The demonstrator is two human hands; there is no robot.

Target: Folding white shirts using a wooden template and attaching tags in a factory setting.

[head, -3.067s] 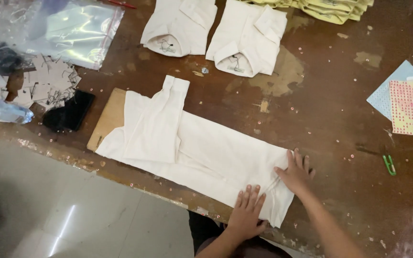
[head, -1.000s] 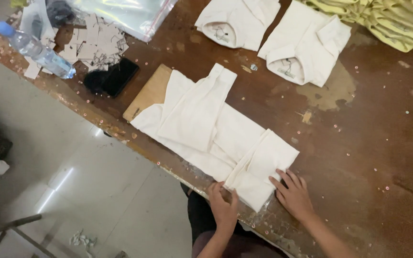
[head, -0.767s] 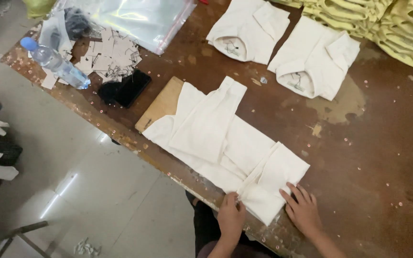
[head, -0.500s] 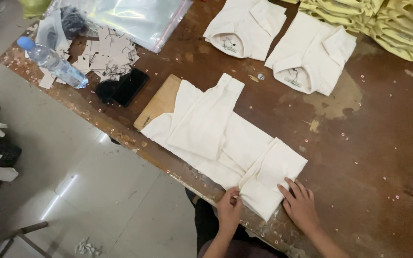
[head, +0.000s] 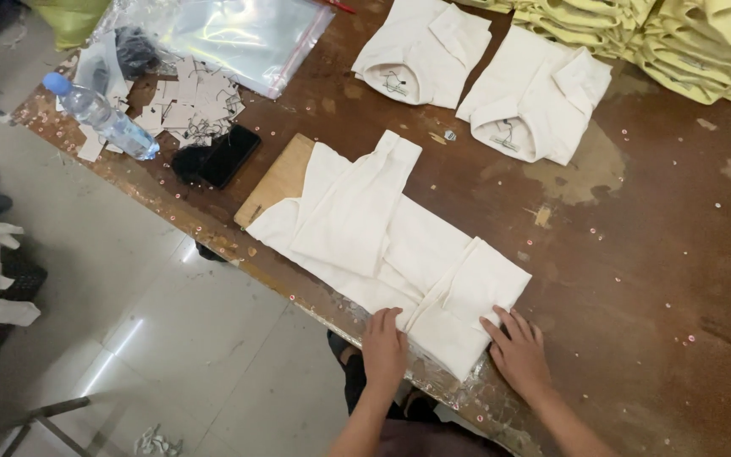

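Left hand: the left hand [head: 385, 349] lies flat, fingers together, pressing the near fold of the cream shirt [head: 382, 245] at the tabletop's front edge.
Right hand: the right hand [head: 518, 354] rests palm down with fingers spread on the folded-up hem corner, seemingly to keep the fold crisp.
Shirt: it lies diagonally on the brown tabletop [head: 653, 279], sleeves folded in, its collar end over a wooden board [head: 277, 179] that likely serves as a folding guide.
Folded shirts: two cream folded shirts [head: 543, 97] lie further back, apart from the work.
Stack: a yellow garment stack [head: 687, 42] sits at the far right.
Left side: a black phone [head: 226, 156], water bottle [head: 103, 118], cardboard tags [head: 184, 106] and clear plastic bags [head: 230, 34] lie within reach.
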